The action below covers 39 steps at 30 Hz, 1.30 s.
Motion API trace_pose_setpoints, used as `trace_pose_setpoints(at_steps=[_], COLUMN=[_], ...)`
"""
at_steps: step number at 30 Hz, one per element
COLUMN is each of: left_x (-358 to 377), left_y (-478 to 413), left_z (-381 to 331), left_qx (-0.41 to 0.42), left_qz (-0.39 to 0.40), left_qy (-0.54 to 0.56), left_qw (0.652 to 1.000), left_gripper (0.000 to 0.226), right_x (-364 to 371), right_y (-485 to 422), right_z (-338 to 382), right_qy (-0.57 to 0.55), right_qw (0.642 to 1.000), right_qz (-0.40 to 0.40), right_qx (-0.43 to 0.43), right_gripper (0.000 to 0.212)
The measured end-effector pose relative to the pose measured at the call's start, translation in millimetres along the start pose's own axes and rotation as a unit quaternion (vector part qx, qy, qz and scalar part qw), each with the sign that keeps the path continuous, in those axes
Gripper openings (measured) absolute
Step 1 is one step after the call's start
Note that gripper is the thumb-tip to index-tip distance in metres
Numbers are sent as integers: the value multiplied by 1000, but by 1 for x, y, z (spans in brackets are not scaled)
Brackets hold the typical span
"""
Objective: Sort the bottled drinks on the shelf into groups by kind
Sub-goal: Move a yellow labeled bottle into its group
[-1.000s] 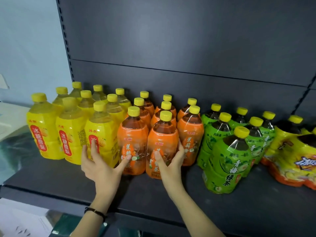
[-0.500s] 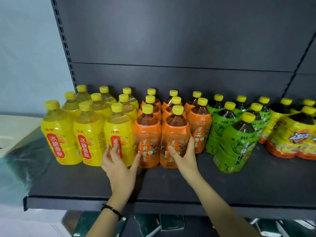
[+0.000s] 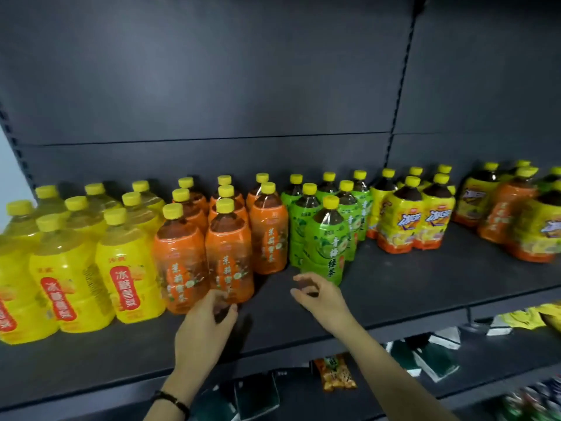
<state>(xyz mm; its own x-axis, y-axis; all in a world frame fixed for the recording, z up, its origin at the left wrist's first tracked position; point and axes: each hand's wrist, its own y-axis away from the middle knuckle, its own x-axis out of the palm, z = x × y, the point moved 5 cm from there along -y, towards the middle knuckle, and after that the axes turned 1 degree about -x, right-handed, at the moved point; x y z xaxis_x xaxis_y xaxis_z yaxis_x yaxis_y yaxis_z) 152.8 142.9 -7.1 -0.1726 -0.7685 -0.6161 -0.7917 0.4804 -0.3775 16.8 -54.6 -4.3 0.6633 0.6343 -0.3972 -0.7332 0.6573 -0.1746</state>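
Both hands [image 3: 209, 317] [image 3: 318, 294] hover loosely curled, holding nothing, before nine orange bottles [image 3: 229, 253] and seven green bottles [image 3: 326, 247].

**Single head-worn view, facing a dark shelf**

One wide-angle camera, worn on the head, looks forward and slightly down at the shelf [image 3: 394, 299] from close range, square to its back panel [image 3: 212, 86]. Both forearms enter from the lower edge. Lower shelf tier visible below the front lip. Edges bow outward. No second view.
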Motion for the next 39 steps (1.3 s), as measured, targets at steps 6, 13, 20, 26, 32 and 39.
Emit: trace_pose_setpoints(at_steps=[6, 13, 20, 26, 32, 39], left_x=[86, 202, 286, 350, 423, 501], left_y=[12, 41, 63, 47, 20, 9], left_z=[-89, -219, -316, -375, -407, -451], left_qx=[57, 93, 116, 139, 125, 98], left_qz=[78, 129, 134, 135, 141, 211], left_qy=[11, 37, 55, 55, 77, 150], left_qw=[995, 987, 983, 979, 979, 961], left_gripper=[37, 44, 44, 45, 51, 57], right_x=[-114, -275, -414, -486, -549, -619], right_y=[28, 69, 88, 62, 26, -6], right_z=[-41, -90, -135, -177, -232, -278], right_qy=[48, 108, 193, 205, 259, 228], right_qw=[998, 992, 974, 968, 955, 957], right_qz=[-8, -54, -105, -129, -121, -152], right_qx=[38, 49, 60, 64, 84, 92], right_gripper=[54, 53, 54, 56, 56, 58])
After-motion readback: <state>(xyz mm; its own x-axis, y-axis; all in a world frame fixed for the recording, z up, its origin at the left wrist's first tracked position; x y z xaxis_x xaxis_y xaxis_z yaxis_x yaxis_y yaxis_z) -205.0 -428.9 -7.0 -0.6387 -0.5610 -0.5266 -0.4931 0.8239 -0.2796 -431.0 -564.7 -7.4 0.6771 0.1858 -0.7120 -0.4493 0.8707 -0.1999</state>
